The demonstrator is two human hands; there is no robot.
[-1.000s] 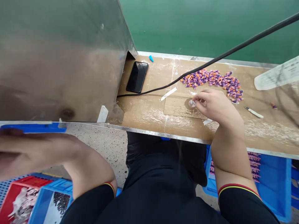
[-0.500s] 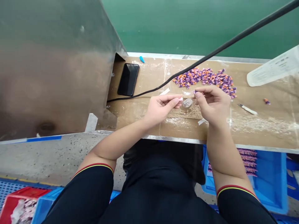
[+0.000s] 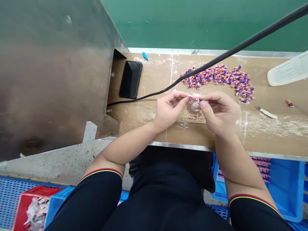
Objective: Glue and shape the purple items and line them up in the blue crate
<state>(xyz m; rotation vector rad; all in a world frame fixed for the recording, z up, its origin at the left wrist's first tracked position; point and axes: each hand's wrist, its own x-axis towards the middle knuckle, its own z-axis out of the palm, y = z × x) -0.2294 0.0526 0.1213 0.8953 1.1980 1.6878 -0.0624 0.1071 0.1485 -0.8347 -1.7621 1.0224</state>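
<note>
My left hand [image 3: 169, 109] is closed in a pinch on a small pink piece [image 3: 189, 96] between thumb and forefinger. Facing it, my right hand [image 3: 221, 112] grips a tiny purple piece [image 3: 199, 100] with pink on it. Both pieces are close together, and I cannot tell whether they touch. Just below the fingertips sits a small clear round container [image 3: 195, 107], partly covered by my right fingers. Behind my hands lies a pile of small purple, orange and pink pieces [image 3: 221, 75] on the cardboard-covered table [image 3: 154, 72].
A black cable [image 3: 216, 60] crosses over the table. A phone [image 3: 130, 79] and a blue cap-like piece [image 3: 144, 55] lie left. To the right are a white-handled knife [image 3: 268, 113], a single purple-orange piece [image 3: 290, 103] and a translucent bottle [image 3: 286, 70]. A metal panel [image 3: 60, 80] stands left.
My hands have come together, bringing the two small pieces close to each other above the clear container. The view has shifted slightly, so the table's things sit a little differently in the picture.
</note>
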